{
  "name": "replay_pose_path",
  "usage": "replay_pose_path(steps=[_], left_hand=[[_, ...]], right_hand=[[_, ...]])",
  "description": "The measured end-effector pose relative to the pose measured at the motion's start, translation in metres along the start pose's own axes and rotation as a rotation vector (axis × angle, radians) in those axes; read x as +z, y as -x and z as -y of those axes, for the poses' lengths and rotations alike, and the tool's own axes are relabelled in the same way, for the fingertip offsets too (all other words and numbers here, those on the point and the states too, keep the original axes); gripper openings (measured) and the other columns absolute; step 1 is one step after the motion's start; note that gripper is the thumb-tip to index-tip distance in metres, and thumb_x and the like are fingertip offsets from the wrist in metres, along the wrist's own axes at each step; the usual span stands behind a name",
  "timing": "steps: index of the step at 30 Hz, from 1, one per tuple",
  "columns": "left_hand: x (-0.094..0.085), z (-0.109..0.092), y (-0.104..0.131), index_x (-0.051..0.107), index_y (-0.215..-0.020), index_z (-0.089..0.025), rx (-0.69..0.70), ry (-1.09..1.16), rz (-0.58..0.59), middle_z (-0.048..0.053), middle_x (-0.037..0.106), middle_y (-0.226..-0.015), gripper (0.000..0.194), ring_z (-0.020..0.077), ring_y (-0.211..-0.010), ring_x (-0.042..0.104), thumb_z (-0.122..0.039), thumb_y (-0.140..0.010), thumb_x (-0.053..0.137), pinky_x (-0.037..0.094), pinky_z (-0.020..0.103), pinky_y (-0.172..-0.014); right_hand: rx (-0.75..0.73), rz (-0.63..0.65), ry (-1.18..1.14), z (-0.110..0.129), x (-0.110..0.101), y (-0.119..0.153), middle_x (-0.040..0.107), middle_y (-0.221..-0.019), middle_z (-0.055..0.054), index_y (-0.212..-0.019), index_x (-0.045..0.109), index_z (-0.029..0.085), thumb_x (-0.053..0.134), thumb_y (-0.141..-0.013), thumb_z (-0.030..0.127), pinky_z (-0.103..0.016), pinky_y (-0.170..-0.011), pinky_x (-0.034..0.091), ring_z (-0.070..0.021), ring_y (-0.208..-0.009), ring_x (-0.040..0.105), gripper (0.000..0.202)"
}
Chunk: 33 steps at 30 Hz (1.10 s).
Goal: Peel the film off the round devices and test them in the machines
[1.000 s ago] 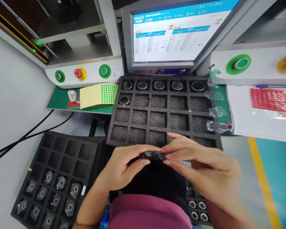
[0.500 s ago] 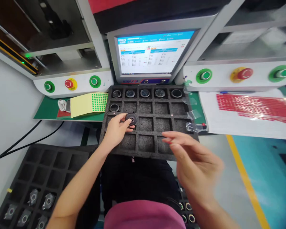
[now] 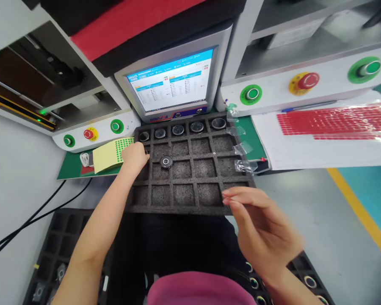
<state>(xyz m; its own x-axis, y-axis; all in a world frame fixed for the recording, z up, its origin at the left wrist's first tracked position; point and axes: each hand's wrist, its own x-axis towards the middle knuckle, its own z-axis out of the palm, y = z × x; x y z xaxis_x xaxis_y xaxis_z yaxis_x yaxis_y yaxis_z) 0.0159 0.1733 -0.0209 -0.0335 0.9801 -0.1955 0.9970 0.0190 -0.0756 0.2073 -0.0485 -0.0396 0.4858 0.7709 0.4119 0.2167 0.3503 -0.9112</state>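
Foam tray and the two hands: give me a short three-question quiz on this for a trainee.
1. True or false: the round part lies in the foam tray, with no hand on it.
2. Which hand is at the tray's far left edge, beside the sticker sheet? A) left hand B) right hand
3. Fill in: the right hand holds ____.

Key: 1 true; 2 A; 3 nothing, its fingers are spread at the tray's near right corner.

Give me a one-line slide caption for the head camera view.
Left hand at foam tray edge beside a round part; right hand open, empty.
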Motion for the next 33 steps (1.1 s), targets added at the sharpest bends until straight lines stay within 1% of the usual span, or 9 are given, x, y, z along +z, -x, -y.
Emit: replay_pose_path(steps=[3, 6, 10, 14, 16, 19, 24, 29, 33], left_hand=[[-0.003, -0.005, -0.007, 0.072, -0.088, -0.01, -0.022, -0.007, 0.002, 0.025, 0.073, -0.105, 0.024, 0.0464, -0.11, 0.066, -0.022, -0.068, 0.079, 0.053, 0.053, -0.091], [-0.002, 0.001, -0.006, 0.073, -0.085, -0.011, -0.048, 0.056, -0.044, 0.025, 0.074, -0.103, 0.02, 0.0453, -0.11, 0.066, -0.025, -0.071, 0.073, 0.053, 0.054, -0.092], [0.002, 0.021, 0.005, 0.072, -0.103, -0.013, -0.036, 0.248, -0.09, 0.018, 0.074, -0.111, 0.028, 0.0352, -0.118, 0.065, -0.02, -0.078, 0.063, 0.052, 0.046, -0.101], [0.002, 0.029, 0.051, 0.047, -0.137, -0.019, 0.031, 0.661, -0.041, 0.01, 0.071, -0.124, 0.045, 0.0179, -0.096, 0.075, -0.027, -0.093, 0.048, 0.062, 0.032, -0.081], [0.003, 0.024, 0.087, 0.051, -0.127, -0.018, 0.07, 1.126, 0.065, 0.01, 0.074, -0.114, 0.041, 0.0177, -0.08, 0.077, -0.032, -0.089, 0.058, 0.063, 0.03, -0.07], [0.006, 0.012, 0.138, 0.065, -0.099, -0.016, 0.134, 1.426, 0.198, 0.005, 0.077, -0.089, 0.027, 0.017, -0.069, 0.075, -0.034, -0.08, 0.073, 0.061, 0.023, -0.061], [0.011, 0.009, 0.184, 0.072, -0.102, -0.022, 0.261, 1.318, 0.165, -0.001, 0.078, -0.097, 0.014, 0.0122, -0.085, 0.073, -0.025, -0.088, 0.069, 0.057, 0.018, -0.074], [0.008, 0.02, 0.199, 0.064, -0.113, -0.024, 0.499, 1.097, 0.138, -0.002, 0.074, -0.108, 0.019, 0.0078, -0.092, 0.068, -0.018, -0.097, 0.056, 0.051, 0.015, -0.081], [0.008, 0.027, 0.203, 0.06, -0.112, -0.019, 0.57, 0.955, -0.007, -0.001, 0.073, -0.103, 0.018, 0.0086, -0.09, 0.067, -0.014, -0.095, 0.058, 0.05, 0.015, -0.081]], right_hand=[[0.004, -0.004, -0.013, 0.0, -0.003, 0.004, 0.071, -0.083, -0.001, -0.093, 0.068, 0.022, 0.063, -0.089, 0.008, -0.024, -0.066, 0.059, -0.0133, -0.074, 0.07, 0.016], [0.034, -0.025, 0.015, -0.001, -0.006, 0.009, 0.072, -0.078, 0.0, -0.097, 0.069, 0.022, 0.066, -0.089, 0.009, -0.023, -0.063, 0.059, -0.0124, -0.065, 0.069, 0.016], [0.006, 0.019, 0.023, -0.001, -0.005, 0.012, 0.071, -0.073, 0.002, -0.095, 0.068, 0.021, 0.065, -0.089, 0.008, -0.021, -0.058, 0.057, -0.0114, -0.061, 0.068, 0.015], [0.004, 0.135, 0.04, 0.002, 0.004, 0.01, 0.07, -0.072, 0.002, -0.089, 0.067, 0.021, 0.066, -0.089, 0.009, -0.019, -0.057, 0.055, -0.0102, -0.061, 0.067, 0.012], [0.035, 0.157, 0.042, 0.006, 0.012, 0.009, 0.071, -0.077, 0.001, -0.091, 0.067, 0.022, 0.066, -0.089, 0.01, -0.021, -0.063, 0.058, -0.0114, -0.067, 0.069, 0.012], [0.044, 0.165, 0.001, 0.012, 0.025, 0.009, 0.072, -0.089, 0.0, -0.102, 0.066, 0.024, 0.067, -0.087, 0.009, -0.024, -0.076, 0.06, -0.0129, -0.08, 0.071, 0.021], [-0.009, 0.286, -0.028, 0.019, 0.039, 0.012, 0.071, -0.099, -0.001, -0.11, 0.063, 0.025, 0.069, -0.085, 0.007, -0.026, -0.083, 0.061, -0.0139, -0.091, 0.071, 0.031], [-0.003, 0.352, 0.02, 0.021, 0.042, 0.019, 0.071, -0.09, 0.0, -0.104, 0.064, 0.025, 0.07, -0.084, 0.005, -0.027, -0.072, 0.06, -0.0144, -0.082, 0.069, 0.029], [0.019, 0.369, 0.004, 0.023, 0.042, 0.022, 0.071, -0.092, 0.001, -0.106, 0.064, 0.025, 0.071, -0.083, 0.003, -0.026, -0.076, 0.059, -0.0134, -0.084, 0.069, 0.032]])
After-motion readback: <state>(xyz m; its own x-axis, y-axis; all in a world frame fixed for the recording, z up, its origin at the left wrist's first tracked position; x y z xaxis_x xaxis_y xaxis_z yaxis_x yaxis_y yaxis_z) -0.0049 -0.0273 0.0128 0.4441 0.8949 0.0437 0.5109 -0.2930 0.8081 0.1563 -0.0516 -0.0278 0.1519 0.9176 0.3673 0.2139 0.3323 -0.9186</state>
